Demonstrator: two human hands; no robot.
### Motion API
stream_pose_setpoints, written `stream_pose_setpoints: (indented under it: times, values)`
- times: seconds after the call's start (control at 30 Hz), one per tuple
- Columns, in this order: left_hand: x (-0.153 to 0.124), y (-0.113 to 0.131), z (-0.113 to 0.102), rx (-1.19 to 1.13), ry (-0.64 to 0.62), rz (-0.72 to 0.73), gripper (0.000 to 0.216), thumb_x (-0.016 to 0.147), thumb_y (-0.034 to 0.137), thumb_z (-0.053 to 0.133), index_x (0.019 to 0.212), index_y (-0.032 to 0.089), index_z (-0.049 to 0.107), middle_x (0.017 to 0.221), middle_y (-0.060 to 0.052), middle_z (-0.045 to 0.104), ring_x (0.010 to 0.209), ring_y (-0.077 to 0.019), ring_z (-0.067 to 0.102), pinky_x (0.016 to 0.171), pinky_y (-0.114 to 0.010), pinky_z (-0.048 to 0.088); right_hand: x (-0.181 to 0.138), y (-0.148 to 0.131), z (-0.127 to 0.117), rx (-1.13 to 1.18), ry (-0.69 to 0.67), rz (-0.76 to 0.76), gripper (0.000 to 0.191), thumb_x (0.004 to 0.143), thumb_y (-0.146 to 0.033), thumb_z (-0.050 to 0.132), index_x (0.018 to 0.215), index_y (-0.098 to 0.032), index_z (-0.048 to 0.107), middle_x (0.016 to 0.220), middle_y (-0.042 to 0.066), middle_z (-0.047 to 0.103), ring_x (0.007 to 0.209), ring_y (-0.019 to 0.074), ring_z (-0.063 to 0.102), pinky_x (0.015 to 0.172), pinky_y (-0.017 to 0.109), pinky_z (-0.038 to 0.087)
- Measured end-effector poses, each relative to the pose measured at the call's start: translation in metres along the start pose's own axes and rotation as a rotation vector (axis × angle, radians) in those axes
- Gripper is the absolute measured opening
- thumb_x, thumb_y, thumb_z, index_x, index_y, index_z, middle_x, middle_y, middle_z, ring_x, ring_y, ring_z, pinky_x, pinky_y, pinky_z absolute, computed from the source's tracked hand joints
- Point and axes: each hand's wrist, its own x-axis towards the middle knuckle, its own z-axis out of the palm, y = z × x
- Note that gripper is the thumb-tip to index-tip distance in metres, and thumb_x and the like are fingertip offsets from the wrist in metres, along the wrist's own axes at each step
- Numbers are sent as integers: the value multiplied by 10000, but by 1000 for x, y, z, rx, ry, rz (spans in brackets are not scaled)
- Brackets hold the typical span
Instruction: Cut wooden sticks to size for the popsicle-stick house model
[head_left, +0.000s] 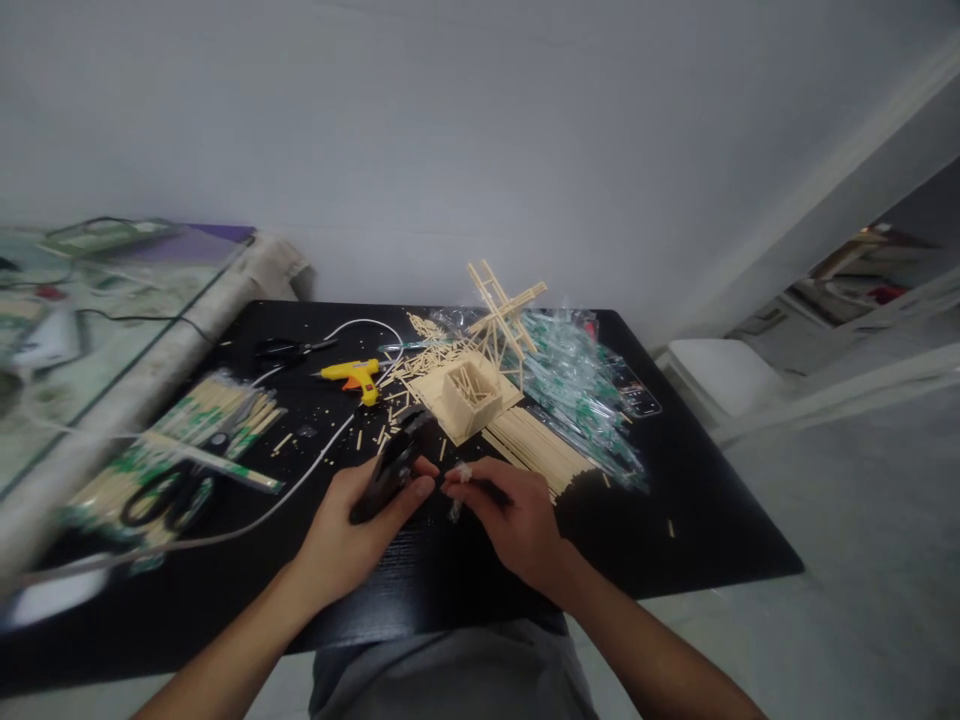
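Left hand: my left hand [358, 528] lies low on the desk [712, 520], forearm coming up from the bottom-left, wrist straight, palm turned inward.
Left hand state: closed around a black tool [390, 468]; thumb on its near side, fingers wrapped under it, and the tool's tip points up and away from me.
Right hand: my right hand [516, 518] sits just beside the left, forearm coming in from the bottom-right, knuckles up, fingers curled in.
Right hand state: narrow, with thumb and forefinger pinching a small pale piece [459, 480]. I cannot tell what it is.
Gap between hands: the fingertips nearly meet, and the pale piece sits just right of the tool's handle.
Beyond the hands: a small open box of sticks [469, 395] stands just past the tool's tip, with a leaning stick frame [501, 308] behind it.
Beyond the right hand: a flat row of loose sticks [529, 445] lies near the knuckles; farther right of it is a heap of clear wrappers [581, 385].
Beyond the left hand: a yellow glue gun [352, 376] rests well past it, its white cable [300, 470] running just left of my thumb.
Far left of the left hand: scissors [161, 495] lie on packets of sticks [202, 415].
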Motion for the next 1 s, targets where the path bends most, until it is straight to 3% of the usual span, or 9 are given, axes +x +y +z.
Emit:
stream_pose_setpoints:
  times: [0.2, 0.33, 0.43, 0.57, 0.63, 0.8, 1.0]
  values:
    - [-2, -16, -7, 203, -23, -11, 327, 1016, 506, 605, 1011, 200, 719, 881, -18, 750, 787, -189, 695, 734, -303, 566, 1, -4, -6, 156, 53, 101, 137, 994, -368, 740, 1004, -243, 794, 912, 48, 835, 801, 200, 807, 767, 316, 660]
    - [-12, -42, -18, 546, -94, -6, 428, 1025, 553, 562, 1210, 185, 675, 1075, -96, 749, 946, -279, 717, 868, -438, 583, 5, -5, -20, 307, 133, 181, 221, 956, -334, 788, 1166, -274, 757, 930, 13, 814, 677, 156, 776, 675, 295, 671]
    - [-22, -60, -22, 782, -117, 108, 508, 1021, 556, 570, 1296, 139, 663, 1159, -159, 718, 1028, -342, 692, 927, -537, 573, 7, -1, -27, 340, 152, 200, 422, 893, -327, 848, 1289, -311, 704, 1031, 15, 814, 617, 147, 750, 581, 295, 658]
    - [-30, -75, -20, 959, -144, 274, 526, 1036, 498, 572, 1396, 118, 634, 1250, -194, 691, 1151, -369, 646, 1026, -583, 541, 5, 5, -27, 294, 96, 239, 264, 901, -337, 839, 1146, -274, 764, 911, 14, 803, 592, 152, 743, 550, 273, 631]
    - [-33, -79, -18, 1006, -149, 313, 523, 1039, 476, 570, 1413, 116, 631, 1275, -200, 683, 1188, -375, 632, 1073, -606, 516, 4, 5, -26, 283, 73, 261, 240, 907, -346, 837, 1125, -268, 772, 865, 7, 790, 597, 157, 750, 570, 277, 644]
    - [-38, -88, -12, 1072, -109, 297, 527, 1059, 463, 526, 1420, 92, 622, 1298, -221, 674, 1235, -375, 632, 1156, -641, 465, 5, 7, -23, 390, 66, 318, 262, 926, -439, 812, 1114, -261, 774, 1070, 48, 788, 683, 182, 799, 565, 306, 699]
    - [-48, -86, -14, 953, 14, 256, 602, 1029, 426, 584, 1535, 110, 505, 1502, -236, 576, 1442, -408, 528, 1188, -622, 463, 7, 12, -20, 399, 40, 309, 223, 955, -423, 789, 1092, -247, 775, 879, 23, 764, 732, 180, 783, 628, 315, 728]
